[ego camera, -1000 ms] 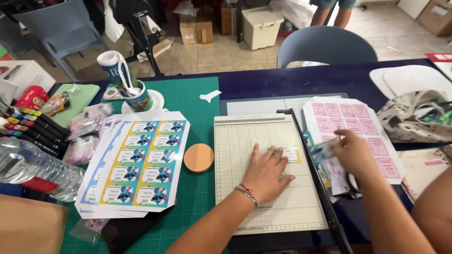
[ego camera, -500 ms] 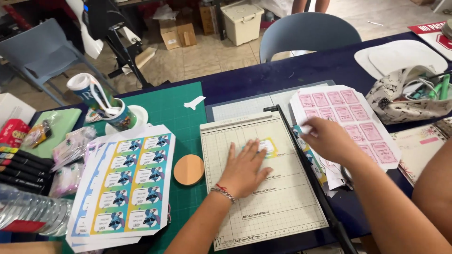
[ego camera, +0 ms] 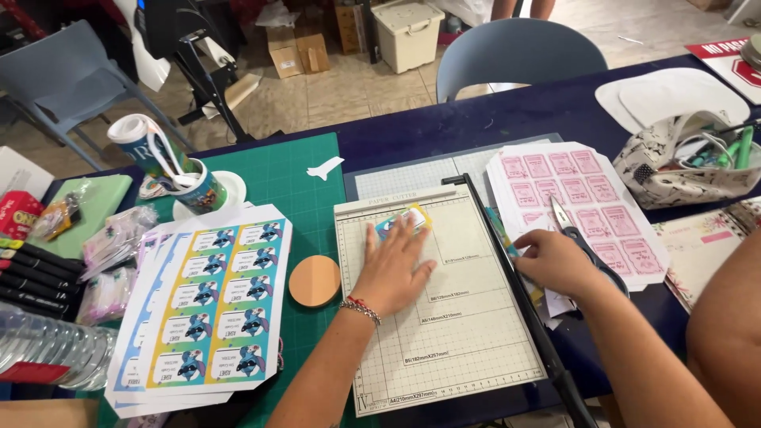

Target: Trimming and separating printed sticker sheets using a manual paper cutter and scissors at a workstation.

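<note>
My left hand (ego camera: 394,265) lies flat, fingers spread, on the cream cutting board of a paper trimmer (ego camera: 468,333), pressing down a small printed card (ego camera: 404,219) with a yellow and blue edge. My right hand (ego camera: 553,260) rests just right of the trimmer's black blade arm (ego camera: 515,289), fingers curled over a few small cut cards (ego camera: 501,231) at the board's edge. Scissors (ego camera: 583,246) lie beside that hand on a stack of pink label sheets (ego camera: 579,198).
A stack of blue and yellow sticker sheets (ego camera: 210,297) and a round cork coaster (ego camera: 315,280) sit on the green cutting mat (ego camera: 293,178). A mug (ego camera: 194,190), black markers (ego camera: 36,277) and a plastic bottle (ego camera: 47,349) are at left. A patterned pouch (ego camera: 682,170) stands at right.
My left hand slid the small card up the board toward its top edge. My right hand drew in toward the blade arm. The camera view shifted right and closer.
</note>
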